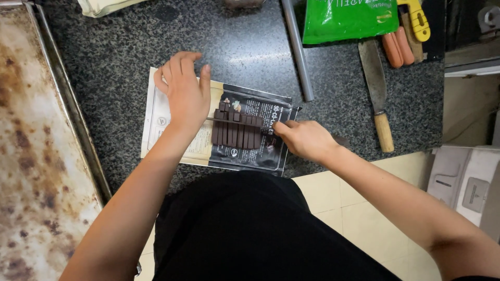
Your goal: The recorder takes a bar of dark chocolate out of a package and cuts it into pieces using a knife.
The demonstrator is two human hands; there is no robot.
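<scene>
Pressing the knife point(237, 120) through the chocolate bar point(237, 132), right hand point(304, 139) clamps the handle; left hand's point(183, 92) open grip steadies the blade tip, which could slip toward the fingers.

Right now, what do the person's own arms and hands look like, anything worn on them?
Both forearms are bare up to the frame edge, with no sleeves showing. The left hand and right hand wear no gloves; no rings, watch or bracelets are visible. A black garment covers the torso below the arms.
</scene>
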